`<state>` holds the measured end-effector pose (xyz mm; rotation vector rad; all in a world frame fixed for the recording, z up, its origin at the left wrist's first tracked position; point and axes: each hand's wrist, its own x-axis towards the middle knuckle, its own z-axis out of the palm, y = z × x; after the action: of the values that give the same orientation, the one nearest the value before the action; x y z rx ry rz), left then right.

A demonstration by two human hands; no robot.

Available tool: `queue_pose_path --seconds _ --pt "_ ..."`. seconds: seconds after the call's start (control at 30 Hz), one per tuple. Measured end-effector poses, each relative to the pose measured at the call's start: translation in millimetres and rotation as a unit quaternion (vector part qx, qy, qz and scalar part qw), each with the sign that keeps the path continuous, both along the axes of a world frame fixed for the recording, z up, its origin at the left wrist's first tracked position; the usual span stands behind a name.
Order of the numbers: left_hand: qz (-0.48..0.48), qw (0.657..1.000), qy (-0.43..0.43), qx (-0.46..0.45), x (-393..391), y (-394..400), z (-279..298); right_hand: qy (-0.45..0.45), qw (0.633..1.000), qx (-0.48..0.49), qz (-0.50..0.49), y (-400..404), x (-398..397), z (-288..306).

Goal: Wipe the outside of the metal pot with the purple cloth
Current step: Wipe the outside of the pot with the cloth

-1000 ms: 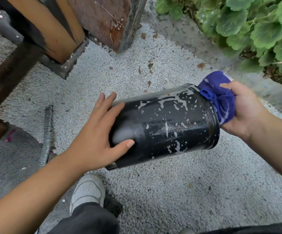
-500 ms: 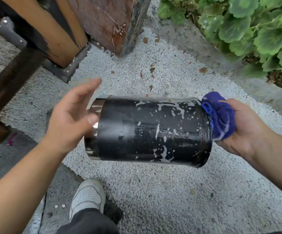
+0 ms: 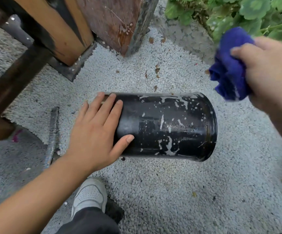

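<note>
Pale gravel [image 3: 153,191] covers the ground, green leaves [image 3: 255,10] at 1 o'clock. The metal pot [image 3: 167,127], flecked with white splashes, lies on its side at centre. The left hand [image 3: 96,132] rests flat on its 9 o'clock end, fingers straight. At 2 o'clock, clear of the pot, the right hand [image 3: 268,73] grips the purple cloth [image 3: 229,70].

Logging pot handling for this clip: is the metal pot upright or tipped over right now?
Tipped on its side. The metal pot lies horizontally, rim end toward the right, the left hand flat on its other end.
</note>
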<state>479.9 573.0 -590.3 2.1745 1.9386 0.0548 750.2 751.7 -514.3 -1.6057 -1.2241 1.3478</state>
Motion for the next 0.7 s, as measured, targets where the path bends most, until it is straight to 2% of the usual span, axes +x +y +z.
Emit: queue_pose_path --seconds 0.07,0.13,0.2,0.27,0.33,0.43,0.57,0.7 --pt "-0.003 1.0 -0.016 0.014 3 -8 -3 -0.137 0.978 0.039 0.15 5 -31 9" --pt "-0.008 0.999 -0.013 0.03 5 -14 -5 -0.293 0.903 0.104 0.297 -8 -73 3" --pt "-0.005 1.0 -0.004 0.03 5 -16 -7 -0.364 0.833 0.166 0.382 -34 -117 -15" --pt "0.002 1.0 -0.008 0.021 5 -13 -8 -0.393 0.796 0.192 0.418 -59 -148 -36" --pt "0.005 1.0 -0.013 0.021 5 -13 -9 -0.42 0.78 0.178 0.428 -72 -156 -49" --pt "0.015 0.999 0.01 0.032 7 -15 -7 -0.409 0.782 0.159 0.442 -61 -138 -53" --pt "0.019 0.999 0.032 0.02 8 -18 -7 -0.423 0.762 0.122 0.475 -36 -82 -52" --pt "0.025 0.997 0.071 -0.025 10 -16 -6 -0.461 0.756 0.099 0.454 -19 -20 -51"
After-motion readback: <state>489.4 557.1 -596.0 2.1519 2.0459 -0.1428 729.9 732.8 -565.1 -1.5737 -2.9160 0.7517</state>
